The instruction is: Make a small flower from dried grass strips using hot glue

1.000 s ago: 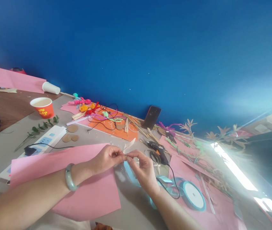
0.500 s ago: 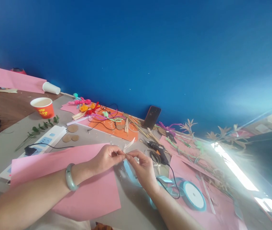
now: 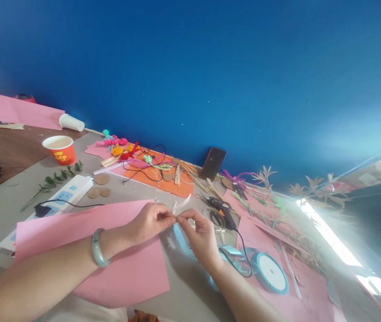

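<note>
My left hand [image 3: 150, 221] and my right hand [image 3: 200, 237] meet fingertip to fingertip above the table. Both pinch a small pale strip [image 3: 181, 205] whose end pokes up between them; I cannot make out exactly what it is. A green bangle [image 3: 96, 248] circles my left wrist. A pink paper sheet [image 3: 86, 250] lies under my left forearm. A light blue ribbon [image 3: 182, 239] runs beneath my right hand to a ribbon spool [image 3: 270, 273].
A black glue gun [image 3: 222, 209] with its cord lies just beyond my hands. A white power strip [image 3: 59, 197], green sprig [image 3: 52, 181], red paper cup [image 3: 59, 150], orange sheet [image 3: 157, 176] with wires and pipe cleaners, a leaning phone [image 3: 213, 163] and dried stems [image 3: 277, 210] surround them.
</note>
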A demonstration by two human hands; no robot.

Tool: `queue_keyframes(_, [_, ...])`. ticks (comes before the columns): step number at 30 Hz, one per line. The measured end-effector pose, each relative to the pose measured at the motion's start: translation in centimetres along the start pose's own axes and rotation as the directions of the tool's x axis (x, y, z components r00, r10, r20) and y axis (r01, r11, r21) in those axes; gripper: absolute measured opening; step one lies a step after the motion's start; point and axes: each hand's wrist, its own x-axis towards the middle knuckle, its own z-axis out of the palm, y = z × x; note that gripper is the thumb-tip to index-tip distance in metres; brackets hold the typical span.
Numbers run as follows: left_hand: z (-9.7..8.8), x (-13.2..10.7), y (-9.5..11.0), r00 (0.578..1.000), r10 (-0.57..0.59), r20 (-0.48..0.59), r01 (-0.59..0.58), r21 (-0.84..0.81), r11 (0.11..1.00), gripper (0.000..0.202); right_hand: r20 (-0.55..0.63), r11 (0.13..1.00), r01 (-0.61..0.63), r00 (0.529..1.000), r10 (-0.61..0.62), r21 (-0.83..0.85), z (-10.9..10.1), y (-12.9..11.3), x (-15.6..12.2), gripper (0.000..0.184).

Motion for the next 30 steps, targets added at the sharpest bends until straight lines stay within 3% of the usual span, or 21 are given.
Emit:
queue_keyframes(6, [0.01, -0.12, 0.02, 1.000, -0.012, 0.005, 0.013, -0.013, 1.000, 0.025, 0.026, 0.989, 0.093, 0.996, -0.091, -0.116, -0.17, -0.64, -0.17, 0.015])
queue_keyframes(16, [0.21, 0.09, -0.68, 0.998, -0.047, -0.037, 0.046, -0.022, 0.999, 0.022, 0.115, 0.998, -0.055, 0.992, 0.056, -0.014, -0.11, -0.21, 0.21, 0.019])
queue_keyframes(21, [0.19, 0.26, -0.55, 0.996, -0.069, -0.064, 0.067, -0.020, 0.998, 0.022, 0.110, 0.997, -0.067, 0.992, 0.070, -0.029, -0.02, -0.30, 0.16, 0.017])
queue_keyframes(25, [0.12, 0.27, -0.37, 0.996, -0.062, -0.062, 0.060, -0.034, 0.998, 0.025, 0.041, 0.993, 0.017, 0.999, -0.013, -0.115, 0.12, -0.16, -0.23, 0.016])
queue_keyframes(30, [0.13, 0.27, -0.70, 0.997, -0.081, -0.019, 0.079, -0.081, 0.994, 0.030, -0.038, 0.945, 0.220, 0.971, -0.235, -0.241, 0.16, -0.01, -0.59, 0.013])
